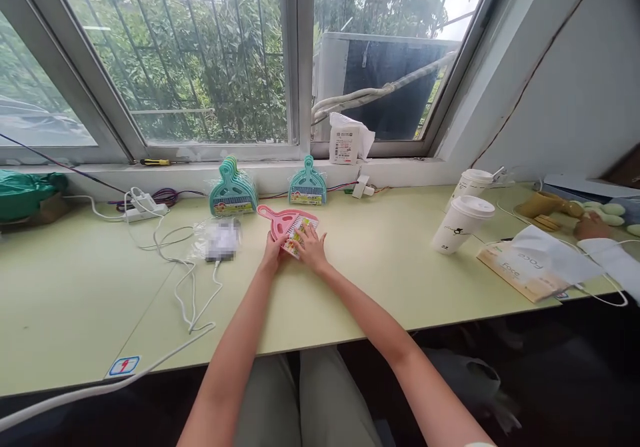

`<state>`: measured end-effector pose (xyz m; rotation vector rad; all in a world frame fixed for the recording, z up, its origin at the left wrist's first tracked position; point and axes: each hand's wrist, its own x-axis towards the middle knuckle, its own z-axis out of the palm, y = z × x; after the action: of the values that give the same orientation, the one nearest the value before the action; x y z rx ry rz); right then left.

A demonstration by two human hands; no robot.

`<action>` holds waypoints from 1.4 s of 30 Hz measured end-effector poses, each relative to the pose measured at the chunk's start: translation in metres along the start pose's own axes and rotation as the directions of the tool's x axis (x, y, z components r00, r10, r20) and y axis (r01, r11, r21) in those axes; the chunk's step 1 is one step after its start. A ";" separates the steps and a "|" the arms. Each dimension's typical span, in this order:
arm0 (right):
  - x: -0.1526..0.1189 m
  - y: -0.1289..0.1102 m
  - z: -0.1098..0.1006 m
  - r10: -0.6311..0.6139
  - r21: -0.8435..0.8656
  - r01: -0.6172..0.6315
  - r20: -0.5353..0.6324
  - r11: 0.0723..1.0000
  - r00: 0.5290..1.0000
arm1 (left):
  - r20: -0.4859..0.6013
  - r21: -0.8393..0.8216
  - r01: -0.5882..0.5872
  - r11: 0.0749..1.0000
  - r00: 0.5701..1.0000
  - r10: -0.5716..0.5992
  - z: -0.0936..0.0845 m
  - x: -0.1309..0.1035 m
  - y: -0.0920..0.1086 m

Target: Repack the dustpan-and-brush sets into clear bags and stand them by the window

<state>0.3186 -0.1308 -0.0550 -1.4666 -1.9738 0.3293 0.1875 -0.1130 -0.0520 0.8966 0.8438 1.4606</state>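
A pink mini dustpan and brush set (284, 220) lies tilted between my hands above the table, its handle pointing to the upper left. My left hand (273, 252) grips its lower left edge, with the thumb over the front. Spread across the printed card at the set's lower right are the fingers of my right hand (312, 247), pressing flat on it. Behind it, a stack of teal dustpan sets (233, 190) leans by the window sill. A smaller group of teal dustpan sets (307, 183) stands to its right.
Left of my hands lie a blurred-out device (223, 239) with a white cable and a power strip (145, 208). Two paper cups (460, 227) and a tissue pack (525, 263) stand to the right. At the far right rests another person's hand (593, 227).
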 end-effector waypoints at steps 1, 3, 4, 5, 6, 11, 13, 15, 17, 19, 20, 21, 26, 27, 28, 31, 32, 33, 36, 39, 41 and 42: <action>-0.001 0.001 0.000 0.011 0.018 -0.010 -0.016 1.000 1.000 | 0.013 0.000 -0.012 1.000 1.000 0.012 -0.001 0.000 -0.001; -0.001 0.004 -0.001 0.053 0.096 -0.044 -0.093 0.994 0.994 | 0.042 -0.004 -0.031 1.000 0.999 0.031 -0.002 0.000 -0.003; 0.000 0.006 -0.002 0.099 0.165 -0.074 -0.152 0.983 0.983 | 0.048 -0.004 -0.035 0.999 0.998 0.035 -0.002 0.000 -0.003; 0.001 0.008 -0.002 0.163 0.260 -0.106 -0.207 0.960 0.965 | 0.050 -0.003 -0.038 0.999 0.998 0.038 -0.002 0.000 -0.004; 0.003 0.010 -0.001 0.237 0.379 -0.135 -0.236 0.916 0.943 | 0.053 0.000 -0.041 0.999 0.998 0.041 -0.002 -0.001 -0.004; 0.007 0.026 0.001 0.389 0.885 -0.237 0.070 0.400 0.918 | 0.103 0.076 -0.080 0.994 0.992 0.072 -0.001 -0.006 0.000; 0.007 0.031 -0.001 0.373 0.941 -0.262 0.169 0.215 0.912 | 0.121 0.115 -0.101 0.988 0.989 0.087 0.000 -0.009 0.003; 0.006 0.033 -0.003 0.339 0.957 -0.267 0.216 0.111 0.915 | 0.133 0.148 -0.113 0.983 0.987 0.093 0.002 -0.013 0.006; 0.006 0.033 -0.006 0.305 0.960 -0.271 0.236 0.075 0.923 | 0.140 0.207 -0.101 0.973 0.987 0.073 0.002 -0.014 0.011; 0.005 0.033 -0.009 0.293 0.960 -0.273 0.242 0.068 0.925 | 0.086 0.318 -0.085 0.944 0.994 0.061 -0.002 -0.013 0.018; 0.005 0.033 -0.011 0.295 0.960 -0.272 0.241 0.069 0.925 | 0.014 0.398 -0.088 0.913 0.996 0.089 -0.007 -0.012 0.023; 0.004 0.033 -0.012 0.298 0.960 -0.271 0.238 0.073 0.924 | -0.083 0.495 -0.096 0.863 0.984 0.157 -0.013 -0.010 0.028; 0.002 0.035 -0.017 0.305 0.951 -0.287 0.241 0.117 0.922 | -0.271 0.938 0.052 0.343 0.730 0.628 -0.069 0.004 0.062; 0.002 0.035 -0.018 0.305 0.949 -0.290 0.243 0.120 0.921 | -0.255 0.959 0.107 0.262 0.727 0.638 -0.080 0.007 0.067; 0.002 0.034 -0.018 0.305 0.948 -0.294 0.247 0.119 0.920 | -0.242 0.969 0.146 0.201 0.742 0.625 -0.091 0.010 0.070; 0.002 0.032 -0.020 0.297 0.949 -0.295 0.251 0.111 0.921 | -0.195 0.981 0.166 0.103 0.831 0.521 -0.109 0.015 0.069; 0.002 0.031 -0.020 0.289 0.950 -0.291 0.250 0.109 0.924 | -0.171 0.985 0.146 0.088 0.858 0.484 -0.110 0.015 0.066; 0.001 0.031 -0.021 0.280 0.952 -0.286 0.248 0.106 0.927 | -0.146 0.989 0.123 0.079 0.879 0.455 -0.109 0.016 0.062; 0.001 0.031 -0.023 0.268 0.956 -0.276 0.241 0.103 0.933 | -0.097 0.994 0.068 0.084 0.905 0.414 -0.098 0.015 0.046; 0.002 0.034 -0.025 0.286 0.956 -0.275 0.236 0.103 0.929 | -0.055 0.987 -0.013 0.158 0.906 0.419 -0.078 0.012 0.032; 0.005 0.037 -0.028 0.303 0.951 -0.288 0.243 0.114 0.921 | -0.027 0.959 -0.096 0.266 0.905 0.425 -0.064 0.009 0.026; 0.006 0.040 -0.030 0.308 0.946 -0.300 0.252 0.121 0.917 | -0.029 0.933 -0.130 0.337 0.903 0.429 -0.057 0.008 0.024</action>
<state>0.3666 -0.1166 -0.0518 -0.8612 -0.8662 1.4843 0.1258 -0.1072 -0.0559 1.7868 1.9111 1.3535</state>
